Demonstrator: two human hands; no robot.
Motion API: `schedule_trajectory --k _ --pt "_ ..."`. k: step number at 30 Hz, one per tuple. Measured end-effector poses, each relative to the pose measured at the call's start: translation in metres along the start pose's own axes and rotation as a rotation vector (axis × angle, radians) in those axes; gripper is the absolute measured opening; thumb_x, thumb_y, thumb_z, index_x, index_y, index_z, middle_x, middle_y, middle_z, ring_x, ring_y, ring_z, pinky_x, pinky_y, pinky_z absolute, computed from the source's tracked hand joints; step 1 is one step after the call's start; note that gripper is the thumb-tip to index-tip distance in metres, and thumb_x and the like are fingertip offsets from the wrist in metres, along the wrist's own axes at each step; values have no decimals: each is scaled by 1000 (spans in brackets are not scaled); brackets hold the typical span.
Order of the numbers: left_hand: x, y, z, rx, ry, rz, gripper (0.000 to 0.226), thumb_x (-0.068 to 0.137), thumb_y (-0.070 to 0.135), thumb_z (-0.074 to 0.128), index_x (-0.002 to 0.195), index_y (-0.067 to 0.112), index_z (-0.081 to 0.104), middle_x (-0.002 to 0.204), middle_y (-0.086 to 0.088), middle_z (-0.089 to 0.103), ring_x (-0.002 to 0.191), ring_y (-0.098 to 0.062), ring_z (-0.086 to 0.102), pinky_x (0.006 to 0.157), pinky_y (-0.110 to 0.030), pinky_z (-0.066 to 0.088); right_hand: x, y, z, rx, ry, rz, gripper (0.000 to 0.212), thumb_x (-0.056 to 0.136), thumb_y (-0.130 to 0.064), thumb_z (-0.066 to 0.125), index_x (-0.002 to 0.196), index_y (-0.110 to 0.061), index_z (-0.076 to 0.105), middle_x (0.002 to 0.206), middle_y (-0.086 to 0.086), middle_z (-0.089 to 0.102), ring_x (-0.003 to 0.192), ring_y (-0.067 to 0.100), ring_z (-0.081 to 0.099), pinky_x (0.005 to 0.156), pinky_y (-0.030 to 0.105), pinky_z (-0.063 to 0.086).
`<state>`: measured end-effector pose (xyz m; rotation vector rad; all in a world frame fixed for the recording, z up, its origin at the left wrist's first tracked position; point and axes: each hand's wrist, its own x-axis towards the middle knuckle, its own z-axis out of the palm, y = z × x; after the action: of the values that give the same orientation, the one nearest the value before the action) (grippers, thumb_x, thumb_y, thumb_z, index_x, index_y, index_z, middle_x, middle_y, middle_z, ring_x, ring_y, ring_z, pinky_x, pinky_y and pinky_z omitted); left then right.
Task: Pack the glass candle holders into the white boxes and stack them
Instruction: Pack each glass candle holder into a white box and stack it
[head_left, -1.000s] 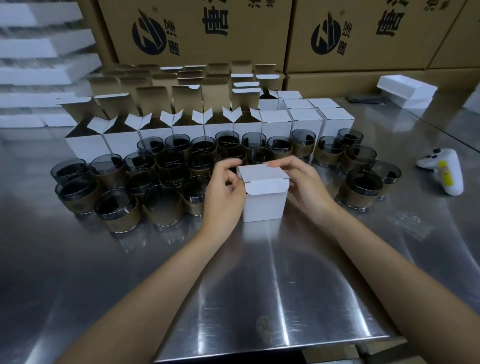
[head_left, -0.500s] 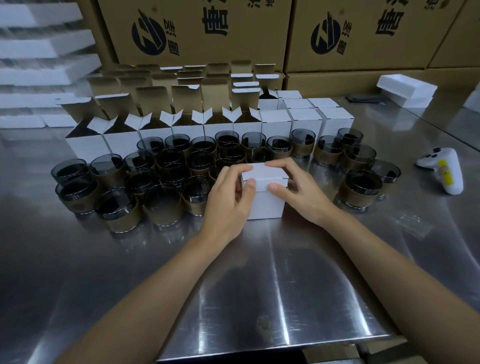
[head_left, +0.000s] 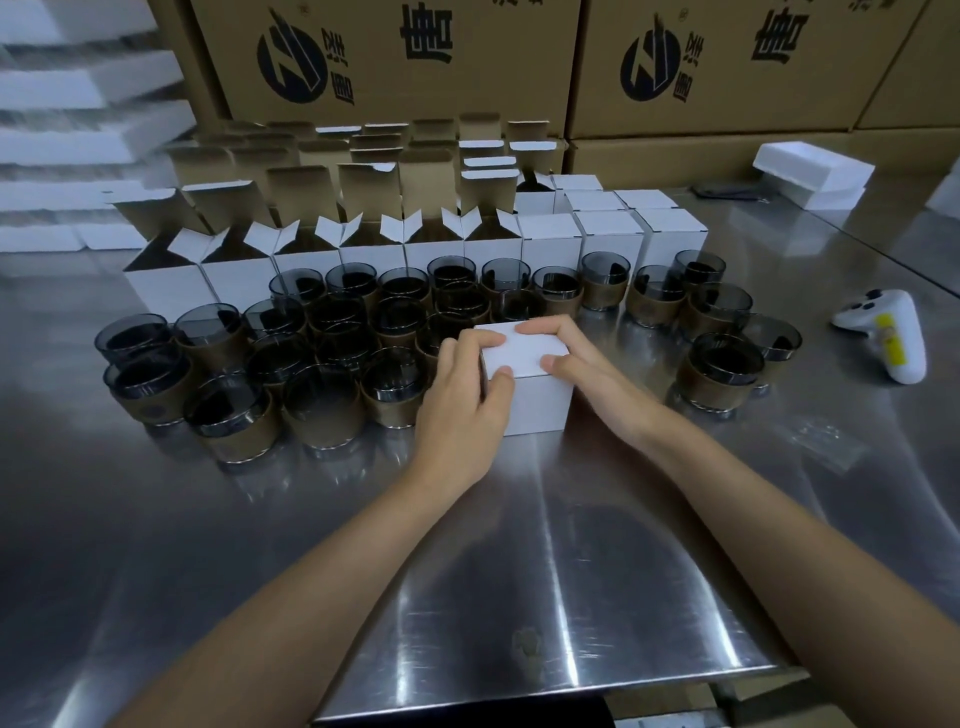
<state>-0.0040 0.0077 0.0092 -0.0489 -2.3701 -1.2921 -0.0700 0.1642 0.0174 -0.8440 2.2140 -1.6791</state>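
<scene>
A slip of the left hand (head_left: 462, 400), fingers curled over the left top edge of the closed white box (head_left: 540, 410) while the right hand (head_left: 582, 364) arches across its lid, thumb in front, could shove the box, standing on the table (head_left: 467, 571), into the glass candle holders (head_left: 322, 400) crowded just beside it.

The near half of the steel table (head_left: 467, 597) is open to approach. Glass candle holders (head_left: 322, 410) pack tightly left of and behind the closed white box (head_left: 540, 405), and more stand to its right. Open white boxes (head_left: 234, 280) wall the far side. A white controller (head_left: 893, 338) lies far right, apart from the holders.
</scene>
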Motion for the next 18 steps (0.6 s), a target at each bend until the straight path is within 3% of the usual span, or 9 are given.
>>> schedule_trajectory --k 3,6,9,12,14,18 --pt "0 -1 2 -62 3 -21 38 84 34 38 120 23 48 114 3 47 92 -9 48 84 -39 45 -1 -3 0 24 11 14 38 85 -28 45 121 -22 50 131 6 46 114 14 47 95 30 37" --pt "-1 -3 4 -105 49 -18 40 84 34 42 122 22 46 98 6 48 80 -2 47 75 -33 44 -3 -2 -7 -20 -30 8 30 88 -34 56 117 -30 52 134 -2 44 113 4 49 90 18 40" --pt "0 -7 8 -168 76 -3 37 85 33 48 120 24 40 82 10 44 69 -2 46 65 -19 40 -3 0 -13 -201 -41 -57 41 79 -37 75 114 -36 53 134 -12 39 118 0 48 88 15 45" --pt "0 -9 14 -232 72 44 34 91 35 50 116 22 30 79 3 45 62 -4 45 62 -16 38 0 -7 -24 -221 111 -128 46 66 -29 88 102 -36 61 125 -11 49 114 5 53 83 16 48" --pt "1 -10 19 -236 47 68 36 93 47 42 113 20 28 80 3 49 64 -6 48 63 -21 40 4 -14 -36 -234 249 -217 50 64 -35 84 106 -38 58 123 -8 49 113 2 50 86 14 43" --pt "11 -10 25 173 -104 207 19 98 41 35 104 23 41 82 5 60 75 -22 61 66 -37 46 30 -30 -61 -254 499 -224 68 72 -39 74 131 -41 41 126 -10 37 114 -14 38 87 3 38"
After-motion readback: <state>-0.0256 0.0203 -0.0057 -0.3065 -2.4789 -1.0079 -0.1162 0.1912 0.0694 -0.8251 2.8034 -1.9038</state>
